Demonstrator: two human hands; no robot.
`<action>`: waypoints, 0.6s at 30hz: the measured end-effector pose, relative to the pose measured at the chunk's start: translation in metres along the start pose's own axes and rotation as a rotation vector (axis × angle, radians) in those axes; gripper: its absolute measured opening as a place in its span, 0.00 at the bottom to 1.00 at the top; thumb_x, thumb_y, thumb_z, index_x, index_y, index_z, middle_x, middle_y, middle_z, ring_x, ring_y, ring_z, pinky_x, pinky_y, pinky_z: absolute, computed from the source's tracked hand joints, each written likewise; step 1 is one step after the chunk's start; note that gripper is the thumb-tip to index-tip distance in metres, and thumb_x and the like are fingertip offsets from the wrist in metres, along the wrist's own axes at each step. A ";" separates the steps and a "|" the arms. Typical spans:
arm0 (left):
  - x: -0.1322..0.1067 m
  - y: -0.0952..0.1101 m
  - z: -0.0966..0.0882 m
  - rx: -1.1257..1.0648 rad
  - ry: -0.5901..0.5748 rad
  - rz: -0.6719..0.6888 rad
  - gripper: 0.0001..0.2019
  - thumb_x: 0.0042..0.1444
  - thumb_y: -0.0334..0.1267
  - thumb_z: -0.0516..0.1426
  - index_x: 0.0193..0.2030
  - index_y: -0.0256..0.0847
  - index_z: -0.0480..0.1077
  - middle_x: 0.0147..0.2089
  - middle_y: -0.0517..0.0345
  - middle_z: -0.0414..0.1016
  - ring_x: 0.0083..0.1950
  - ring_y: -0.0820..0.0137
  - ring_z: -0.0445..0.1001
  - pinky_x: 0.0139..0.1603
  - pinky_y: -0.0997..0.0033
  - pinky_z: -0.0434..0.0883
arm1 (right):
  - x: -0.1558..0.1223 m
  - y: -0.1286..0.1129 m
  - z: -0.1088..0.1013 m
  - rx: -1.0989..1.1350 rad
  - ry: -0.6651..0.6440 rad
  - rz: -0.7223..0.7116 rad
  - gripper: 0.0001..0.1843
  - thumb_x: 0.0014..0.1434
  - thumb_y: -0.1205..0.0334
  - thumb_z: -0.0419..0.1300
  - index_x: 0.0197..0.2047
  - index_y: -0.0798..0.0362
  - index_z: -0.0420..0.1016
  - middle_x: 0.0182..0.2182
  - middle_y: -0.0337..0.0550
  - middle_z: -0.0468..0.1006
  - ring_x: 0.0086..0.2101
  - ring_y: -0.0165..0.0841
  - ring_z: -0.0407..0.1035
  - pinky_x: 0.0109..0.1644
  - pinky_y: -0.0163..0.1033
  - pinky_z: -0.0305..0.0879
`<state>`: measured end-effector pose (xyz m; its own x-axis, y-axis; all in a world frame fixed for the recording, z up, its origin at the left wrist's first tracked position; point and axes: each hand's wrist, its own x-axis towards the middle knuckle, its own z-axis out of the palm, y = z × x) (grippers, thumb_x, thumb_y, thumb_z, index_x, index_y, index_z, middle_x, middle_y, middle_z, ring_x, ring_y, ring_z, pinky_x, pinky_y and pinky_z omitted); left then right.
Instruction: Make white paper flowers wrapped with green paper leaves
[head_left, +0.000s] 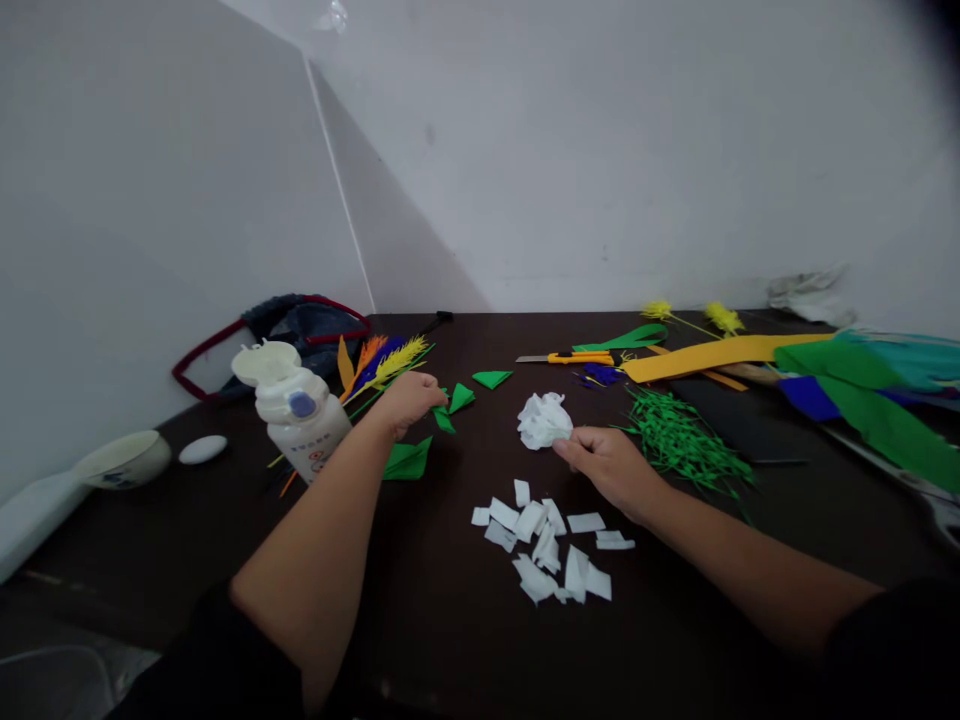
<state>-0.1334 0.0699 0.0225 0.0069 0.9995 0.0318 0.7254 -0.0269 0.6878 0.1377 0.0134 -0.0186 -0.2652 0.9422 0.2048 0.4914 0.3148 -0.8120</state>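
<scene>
My right hand (611, 468) pinches the white flower (543, 420) beyond the scraps (531, 520). My left hand (411, 400) is at the green pieces (444, 420); I can't tell whether it grips one. The bottle's (300, 430) print is unreadable. Bare tabletop (427, 560) lies left of the scraps.

You can make out a line of dark characters (311, 441) on the white bottle (300, 425) at your left — too blurred to read — with small reddish marks (317, 456) beneath; you'll find no other legible text.
</scene>
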 end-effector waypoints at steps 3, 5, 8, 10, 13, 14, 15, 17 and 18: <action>-0.001 -0.002 -0.001 -0.062 0.074 0.053 0.17 0.43 0.40 0.55 0.16 0.39 0.49 0.16 0.67 0.49 0.18 0.79 0.53 0.19 0.76 0.50 | 0.002 0.005 0.001 0.020 -0.007 -0.015 0.17 0.54 0.53 0.51 0.19 0.53 0.63 0.16 0.36 0.64 0.21 0.28 0.58 0.26 0.34 0.52; -0.001 -0.003 -0.002 -0.135 0.063 0.088 0.17 0.43 0.44 0.57 0.17 0.39 0.53 0.16 0.67 0.52 0.19 0.78 0.55 0.19 0.77 0.52 | 0.003 0.006 0.001 0.029 -0.043 -0.037 0.14 0.53 0.55 0.52 0.20 0.53 0.65 0.18 0.37 0.67 0.23 0.29 0.60 0.28 0.34 0.54; -0.001 -0.004 -0.003 -0.258 -0.021 0.116 0.15 0.43 0.45 0.58 0.22 0.39 0.58 0.21 0.62 0.62 0.23 0.77 0.63 0.23 0.77 0.60 | 0.002 0.004 0.001 0.040 -0.074 -0.043 0.12 0.52 0.58 0.53 0.20 0.53 0.66 0.18 0.37 0.68 0.23 0.29 0.60 0.28 0.34 0.55; 0.000 -0.006 -0.002 -0.290 -0.054 0.122 0.13 0.42 0.42 0.59 0.25 0.39 0.59 0.23 0.61 0.65 0.24 0.76 0.65 0.25 0.76 0.63 | 0.002 0.003 0.002 0.049 -0.085 -0.033 0.12 0.52 0.59 0.53 0.20 0.53 0.66 0.18 0.37 0.67 0.23 0.29 0.60 0.28 0.34 0.55; 0.003 -0.009 -0.001 -0.254 -0.037 0.110 0.12 0.41 0.36 0.59 0.30 0.39 0.59 0.24 0.62 0.65 0.24 0.76 0.66 0.26 0.75 0.64 | 0.002 0.004 0.002 0.054 -0.091 -0.025 0.12 0.52 0.58 0.53 0.20 0.52 0.66 0.17 0.37 0.68 0.23 0.29 0.61 0.28 0.35 0.56; 0.004 -0.009 0.000 -0.212 -0.020 0.099 0.12 0.42 0.35 0.58 0.32 0.40 0.60 0.25 0.62 0.65 0.24 0.75 0.67 0.25 0.75 0.64 | 0.002 0.005 0.002 0.056 -0.090 -0.024 0.12 0.52 0.58 0.53 0.20 0.52 0.67 0.17 0.37 0.68 0.23 0.29 0.61 0.28 0.35 0.56; 0.004 -0.009 0.000 -0.153 0.001 0.089 0.11 0.42 0.35 0.57 0.34 0.40 0.60 0.24 0.62 0.65 0.24 0.75 0.67 0.25 0.76 0.64 | 0.002 0.005 0.002 0.059 -0.088 -0.021 0.12 0.52 0.57 0.53 0.20 0.52 0.67 0.18 0.37 0.68 0.23 0.29 0.61 0.29 0.35 0.56; 0.004 -0.009 0.001 -0.020 0.044 0.068 0.09 0.44 0.36 0.55 0.34 0.39 0.62 0.23 0.63 0.65 0.23 0.75 0.66 0.23 0.77 0.61 | 0.003 0.006 0.002 0.062 -0.090 -0.014 0.12 0.52 0.57 0.54 0.20 0.52 0.67 0.18 0.37 0.68 0.23 0.29 0.61 0.29 0.35 0.56; 0.003 -0.009 0.000 0.040 0.066 0.057 0.07 0.44 0.36 0.55 0.32 0.39 0.64 0.21 0.63 0.64 0.22 0.75 0.65 0.21 0.77 0.59 | 0.003 0.007 0.002 0.063 -0.091 -0.010 0.12 0.52 0.57 0.54 0.20 0.52 0.67 0.18 0.37 0.68 0.23 0.29 0.61 0.29 0.36 0.56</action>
<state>-0.1396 0.0732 0.0167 0.0046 0.9929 0.1192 0.7523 -0.0820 0.6537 0.1383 0.0176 -0.0247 -0.3459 0.9237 0.1649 0.4363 0.3139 -0.8433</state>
